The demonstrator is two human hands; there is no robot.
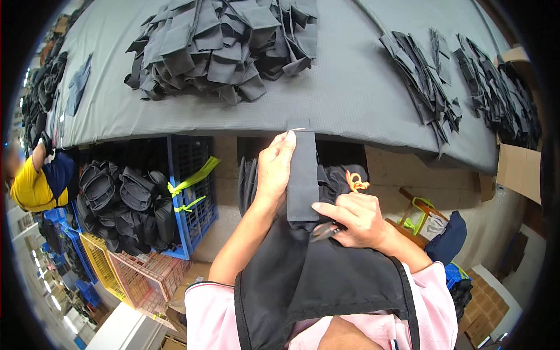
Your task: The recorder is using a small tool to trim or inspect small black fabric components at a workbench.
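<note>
In my left hand (273,169) is the upper part of a long dark grey fabric strip (303,181), pinched between thumb and fingers. The strip hangs upright before my black apron (350,280), its top end by the table edge. My right hand (363,220) is closed around a pair of scissors (324,231), whose metal blades stick out below the palm toward the left. Its index finger touches the strip's lower right edge. An orange loop (356,181) shows just above the right hand; whether it belongs to the scissors I cannot tell.
A grey-covered table (350,99) spans the far side, bearing a large heap of dark fabric pieces (216,46) and smaller bundles (423,81) at right. Left stands a blue crate (195,192) beside black pouch-like items (125,198). Another person in yellow (35,186) is far left.
</note>
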